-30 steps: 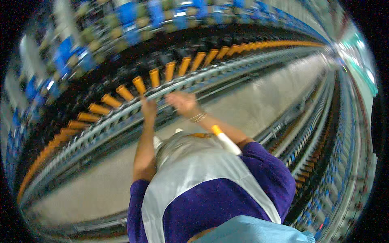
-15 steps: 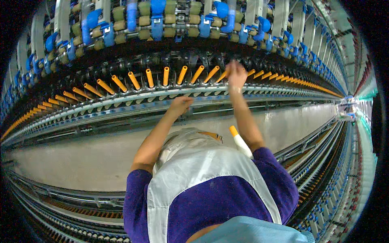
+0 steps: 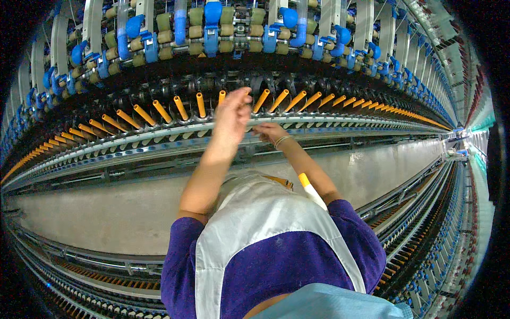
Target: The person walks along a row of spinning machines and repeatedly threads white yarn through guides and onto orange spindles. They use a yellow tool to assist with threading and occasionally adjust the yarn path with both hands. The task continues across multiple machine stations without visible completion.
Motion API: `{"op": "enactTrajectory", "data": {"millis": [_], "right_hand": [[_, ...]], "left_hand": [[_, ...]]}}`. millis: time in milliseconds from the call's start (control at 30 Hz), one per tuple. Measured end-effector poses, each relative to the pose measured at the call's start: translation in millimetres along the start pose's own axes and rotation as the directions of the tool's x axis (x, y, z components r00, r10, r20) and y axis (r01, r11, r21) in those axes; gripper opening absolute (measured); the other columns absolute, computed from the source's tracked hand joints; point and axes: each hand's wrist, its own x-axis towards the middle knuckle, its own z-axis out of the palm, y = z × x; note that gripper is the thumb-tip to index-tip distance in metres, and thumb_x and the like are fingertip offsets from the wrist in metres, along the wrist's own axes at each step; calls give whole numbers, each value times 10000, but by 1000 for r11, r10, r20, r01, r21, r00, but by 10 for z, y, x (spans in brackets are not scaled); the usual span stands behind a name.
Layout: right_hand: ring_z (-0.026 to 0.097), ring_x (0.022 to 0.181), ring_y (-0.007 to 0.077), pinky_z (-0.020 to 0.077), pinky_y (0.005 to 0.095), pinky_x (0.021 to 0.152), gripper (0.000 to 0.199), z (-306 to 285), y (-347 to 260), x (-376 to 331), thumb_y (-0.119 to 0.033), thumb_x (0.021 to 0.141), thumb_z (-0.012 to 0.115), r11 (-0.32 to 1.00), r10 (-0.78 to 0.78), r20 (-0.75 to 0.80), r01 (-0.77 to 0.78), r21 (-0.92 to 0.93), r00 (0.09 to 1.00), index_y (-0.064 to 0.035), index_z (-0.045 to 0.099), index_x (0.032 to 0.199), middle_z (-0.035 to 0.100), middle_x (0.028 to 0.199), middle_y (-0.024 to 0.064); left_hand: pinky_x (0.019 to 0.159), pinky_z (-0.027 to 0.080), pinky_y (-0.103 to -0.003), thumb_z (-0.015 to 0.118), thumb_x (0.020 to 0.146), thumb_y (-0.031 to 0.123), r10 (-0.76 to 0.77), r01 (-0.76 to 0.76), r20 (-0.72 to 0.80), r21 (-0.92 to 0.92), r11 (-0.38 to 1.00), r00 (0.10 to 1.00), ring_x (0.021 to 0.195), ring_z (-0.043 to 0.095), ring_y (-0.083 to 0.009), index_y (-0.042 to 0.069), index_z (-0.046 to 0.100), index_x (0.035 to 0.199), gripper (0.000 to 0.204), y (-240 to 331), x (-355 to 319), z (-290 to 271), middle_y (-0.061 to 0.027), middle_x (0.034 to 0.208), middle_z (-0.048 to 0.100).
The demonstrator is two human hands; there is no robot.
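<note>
My left hand (image 3: 231, 118) is raised at the row of orange tubes (image 3: 180, 108), its fingers curled. It partly hides two tubes, and one orange tip shows right at its fingertips. Slight blur hides whether it grips anything. Lower and to the right, my right hand (image 3: 270, 132) is by the pale metal rail (image 3: 202, 127), thumb and fingers drawn together. Anything held there is too small to make out. A thin band (image 3: 283, 140) circles that wrist. Close to my right forearm, a white cylinder with a yellow end (image 3: 312, 190) sticks up beside my grey apron (image 3: 265, 204).
Above the tubes run the machine's blue parts (image 3: 212, 32) and tan rollers (image 3: 226, 29). A pale floor (image 3: 101, 223) stretches behind me, with another machine row (image 3: 106, 274) beyond it. Some orange pieces (image 3: 284, 182) show at the apron's top.
My left hand has risen from beside the rail to the tubes. My right hand has come down and left, away from the tubes. The view has shifted slightly along the machine.
</note>
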Motion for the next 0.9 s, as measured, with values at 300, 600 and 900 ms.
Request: {"op": "enactTrajectory", "data": {"millis": [300,600,900], "right_hand": [[459,521,76,305,216,423,298,146,-642,-517,-308,887,577,941,53,227,-125,315,972,-26,637,960,542,653,3],[623,724,280,488,388,599,132,622,-2730,-666,-56,752,579,-430,-825,455,150,-890,337,-109,668,832,634,785,75],[526,834,241,393,406,775,44,806,-3134,-327,-103,633,643,-629,-773,498,-371,-683,394,-117,684,641,554,800,43]], "left_hand": [[469,286,-164,505,892,71,-491,487,-38,-81,870,871,539,362,-47,24,561,1074,196,-552,-932,11,23,684,456],[434,230,-216,472,777,60,-228,165,288,229,959,930,475,320,-56,-3,559,1027,272,-137,-237,-37,64,557,368],[406,280,-253,458,799,-24,-119,124,-34,241,962,992,496,383,-107,19,320,1337,558,-187,960,-44,-31,621,426]]}}
